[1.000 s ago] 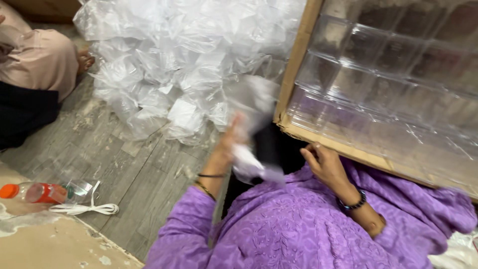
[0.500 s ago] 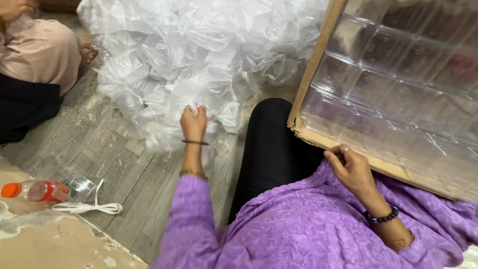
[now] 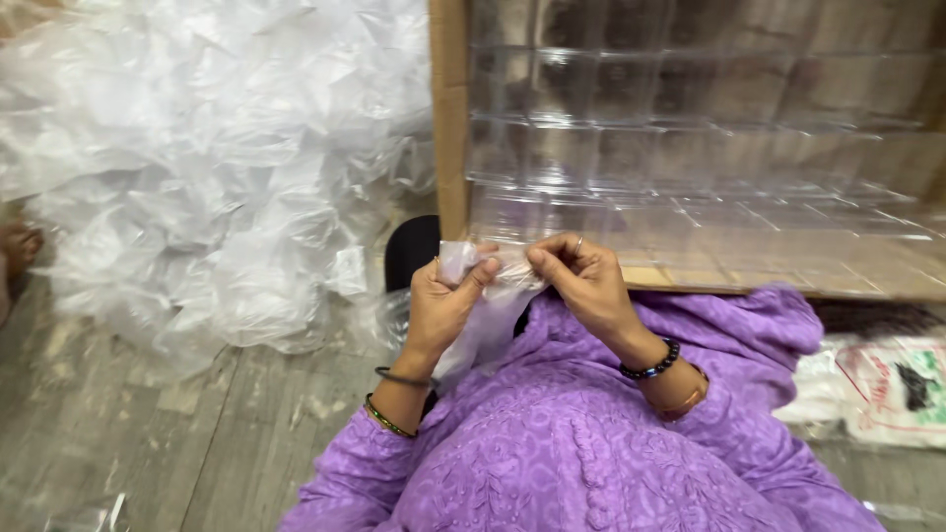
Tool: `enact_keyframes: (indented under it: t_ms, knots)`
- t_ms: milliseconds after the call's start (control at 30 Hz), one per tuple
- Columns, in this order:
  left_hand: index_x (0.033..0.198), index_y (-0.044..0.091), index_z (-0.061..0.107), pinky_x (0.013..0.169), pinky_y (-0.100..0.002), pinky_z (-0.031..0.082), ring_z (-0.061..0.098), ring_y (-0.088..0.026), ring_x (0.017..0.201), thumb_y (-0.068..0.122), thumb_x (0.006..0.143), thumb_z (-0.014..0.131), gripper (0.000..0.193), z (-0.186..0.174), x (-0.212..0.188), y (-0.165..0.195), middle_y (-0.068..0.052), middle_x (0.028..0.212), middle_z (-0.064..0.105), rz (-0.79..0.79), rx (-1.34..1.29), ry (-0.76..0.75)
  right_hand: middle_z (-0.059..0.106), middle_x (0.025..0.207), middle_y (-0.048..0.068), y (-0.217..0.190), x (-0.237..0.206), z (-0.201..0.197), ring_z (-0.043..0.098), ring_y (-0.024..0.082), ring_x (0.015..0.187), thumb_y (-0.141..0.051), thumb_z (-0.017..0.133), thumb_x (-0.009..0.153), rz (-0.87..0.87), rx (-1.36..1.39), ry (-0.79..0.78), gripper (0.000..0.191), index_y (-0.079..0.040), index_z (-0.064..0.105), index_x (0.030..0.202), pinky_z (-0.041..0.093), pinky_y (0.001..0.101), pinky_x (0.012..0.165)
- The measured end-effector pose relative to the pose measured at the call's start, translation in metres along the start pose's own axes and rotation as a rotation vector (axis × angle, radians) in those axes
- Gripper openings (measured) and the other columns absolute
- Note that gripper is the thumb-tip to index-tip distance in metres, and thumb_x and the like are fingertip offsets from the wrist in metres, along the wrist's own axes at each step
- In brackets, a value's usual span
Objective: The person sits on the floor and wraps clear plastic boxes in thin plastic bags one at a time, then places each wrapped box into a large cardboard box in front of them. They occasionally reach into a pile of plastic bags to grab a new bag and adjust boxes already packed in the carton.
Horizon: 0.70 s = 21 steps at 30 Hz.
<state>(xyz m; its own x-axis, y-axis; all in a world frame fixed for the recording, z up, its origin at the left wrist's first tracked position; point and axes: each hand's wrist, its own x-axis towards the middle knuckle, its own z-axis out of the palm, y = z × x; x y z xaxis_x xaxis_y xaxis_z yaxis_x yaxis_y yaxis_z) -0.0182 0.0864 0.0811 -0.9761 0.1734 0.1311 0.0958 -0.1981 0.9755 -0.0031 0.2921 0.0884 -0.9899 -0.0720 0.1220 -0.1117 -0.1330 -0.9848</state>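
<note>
Both hands are pinched shut on one small clear plastic bag (image 3: 490, 296). The left hand (image 3: 440, 305) grips the bag's top edge with thumb and fingers closed on it. The right hand (image 3: 581, 281) pinches the same edge just beside it, fingertips tight together on the plastic. The bag sits right in front of the cardboard box (image 3: 451, 118), just below the box's front edge and above the person's lap.

The bag looks very light, thin and floppy. It is probably slippery too, and its two sides may stick together. It will not break, but it could tear if pulled hard. The top edge, where the fingers are now, seems the best place to hold it.

The bag hangs long-ways down from the hands toward the purple dress (image 3: 572, 463). Its top edge runs side to side between the two hands. I cannot tell if that edge is the open mouth.

The box holds rows of clear plastic containers (image 3: 690, 148). To the left of the box lies a big pile of clear plastic bags (image 3: 207, 177) on the wooden floor (image 3: 148, 433).
</note>
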Motion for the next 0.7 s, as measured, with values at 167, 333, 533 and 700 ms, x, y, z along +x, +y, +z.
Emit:
enact_keyframes:
  t_ms: [167,333,533,700]
  knots:
    - [0.097,0.000,0.073,0.059,-0.023,0.042,0.055,-0.006,0.069,0.019,0.098,0.080,0.020,0.035,0.001,-0.014,0.001,0.079,0.065,-0.021,0.057,0.008,0.068,0.097,-0.002,-0.001,-0.025,-0.029,0.061,0.004,0.088,-0.011,0.067,0.100,-0.100,-0.062,0.039,0.015,0.000,0.071,0.109,0.050,0.0194,0.077]
    - [0.103,0.010,0.069,0.064,-0.020,0.049,0.060,-0.003,0.075,0.018,0.088,0.078,0.019,0.057,0.011,-0.029,0.006,0.086,0.067,-0.123,-0.210,-0.131,0.067,0.088,-0.004,-0.002,-0.028,-0.039,0.056,0.003,0.079,-0.012,0.068,0.104,-0.120,0.102,0.147,0.010,-0.002,0.069,0.100,0.046,0.0185,0.070]
    - [0.101,0.001,0.066,0.063,-0.023,0.046,0.055,-0.004,0.076,0.032,0.112,0.066,0.032,0.072,0.007,-0.065,0.002,0.088,0.062,-0.269,-0.284,-0.271,0.069,0.077,0.001,0.025,-0.041,-0.049,0.049,0.002,0.054,-0.025,0.060,0.104,0.141,0.551,0.051,0.014,-0.012,0.059,0.097,0.040,0.0170,0.051]
    - [0.105,0.005,0.060,0.064,-0.026,0.059,0.069,-0.010,0.072,0.029,0.105,0.056,0.024,0.049,0.011,-0.086,-0.007,0.094,0.069,-0.781,-0.812,-0.439,0.057,0.071,-0.008,0.047,-0.062,-0.112,0.047,0.001,0.055,-0.022,0.065,0.107,0.296,0.667,0.069,0.016,-0.009,0.059,0.102,0.038,0.0184,0.049]
